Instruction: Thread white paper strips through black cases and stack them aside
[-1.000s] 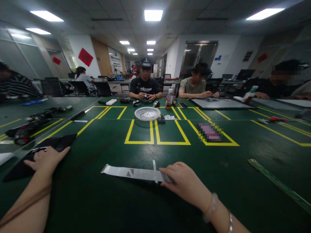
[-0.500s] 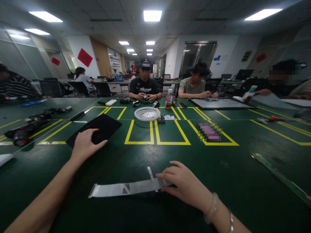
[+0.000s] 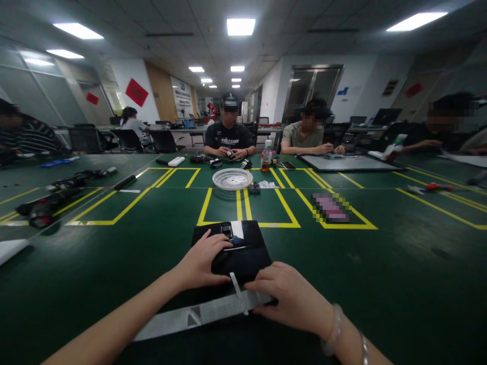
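Flat, dark and roughly square, a black panel-like object [image 3: 253,234] lies in front of me. Its upper face carries a small square black part and a white patch; I cannot make out its exact kind. My left hand [image 3: 205,256] is curved over its left part, fingers on top and thumb at the nearer side. My right hand [image 3: 285,291] pinches the right end of a pale grey flat ribbon cable [image 3: 175,322] with a white strip of tape [image 3: 236,289] across it. The cable's left end is hidden behind my left forearm.
A white plastic basket [image 3: 232,179] and a drink bottle [image 3: 266,156] stand farther back on the green table. Black tools [image 3: 41,210] lie left, a pixelated pink item [image 3: 330,208] right. Several people sit opposite, one person [image 3: 230,134] straight ahead.
My left hand has moved from the left to the middle, and the black object now lies there instead. A green strip at the right is no longer seen. My right hand keeps the cable.
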Available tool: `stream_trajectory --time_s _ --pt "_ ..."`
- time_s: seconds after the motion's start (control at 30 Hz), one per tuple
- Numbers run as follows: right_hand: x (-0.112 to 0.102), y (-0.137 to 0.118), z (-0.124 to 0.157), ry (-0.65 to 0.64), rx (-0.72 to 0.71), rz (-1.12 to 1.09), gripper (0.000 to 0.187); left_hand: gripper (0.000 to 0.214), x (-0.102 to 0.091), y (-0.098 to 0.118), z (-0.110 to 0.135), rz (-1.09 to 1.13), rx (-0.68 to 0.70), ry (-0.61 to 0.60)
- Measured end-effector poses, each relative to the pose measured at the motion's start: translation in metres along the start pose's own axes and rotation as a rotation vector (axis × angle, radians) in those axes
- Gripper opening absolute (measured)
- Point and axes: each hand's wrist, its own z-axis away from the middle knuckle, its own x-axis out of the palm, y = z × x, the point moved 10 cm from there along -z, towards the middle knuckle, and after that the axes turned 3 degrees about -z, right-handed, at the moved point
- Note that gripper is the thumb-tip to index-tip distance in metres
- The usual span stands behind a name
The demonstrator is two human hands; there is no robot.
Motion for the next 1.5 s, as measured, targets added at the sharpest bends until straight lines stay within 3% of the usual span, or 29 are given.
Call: stream_trajectory --time_s 0.27,0.33,0.43,0.5,0.6,0.7,1.07,1.5 --pt "0.002 0.005 0.0 0.002 0.018 0.018 0.04 0.084 0.018 0.001 0.004 0.036 0.018 -0.111" --pt "0.001 0.006 0.0 0.018 0.017 0.031 0.041 0.078 0.013 0.002 0.005 0.046 0.002 -0.127" --pt "-0.003 0.009 0.0 0.054 0.025 0.057 0.043 0.041 -0.005 0.003 0.009 0.108 -0.036 -0.121" --pt "-0.007 0.012 0.001 0.087 0.049 0.059 0.042 0.029 -0.014 0.002 0.013 0.166 -0.068 -0.151" --pt "-0.014 0.02 0.001 0.144 0.103 0.034 0.035 0.029 -0.016 -0.001 0.021 0.2 -0.118 -0.272" --pt "-0.017 0.023 0.002 0.191 0.114 0.044 0.029 0.046 -0.015 -0.006 0.027 0.177 -0.156 -0.324" --pt "-0.01 0.031 0.001 0.217 0.105 0.231 0.037 0.039 -0.016 -0.014 0.02 -0.052 -0.057 -0.211" --pt "0.002 0.038 -0.002 0.099 0.14 0.295 0.049 0.036 0.0 -0.016 0.019 -0.148 -0.037 -0.242"
